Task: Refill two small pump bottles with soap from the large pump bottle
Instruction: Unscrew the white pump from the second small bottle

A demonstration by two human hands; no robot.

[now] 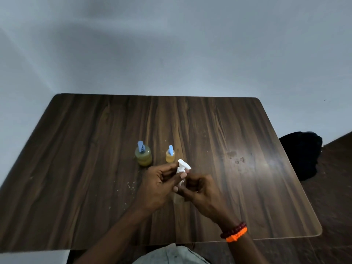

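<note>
Left hand (pixel 160 184) and right hand (pixel 200 191) meet at table centre, both curled round one small clear bottle with white pump (pixel 182 169). Its long axis runs upright, tilted slightly away, pump head at the far end. Just beyond: large pump bottle (pixel 143 156) left, small amber pump bottle (pixel 170 155) right, both capped. The left hand lies nearer them.

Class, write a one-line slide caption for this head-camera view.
Both hands, left hand and right hand, hold a white-pump bottle above a wooden table, near two blue-pump soap bottles.
</note>
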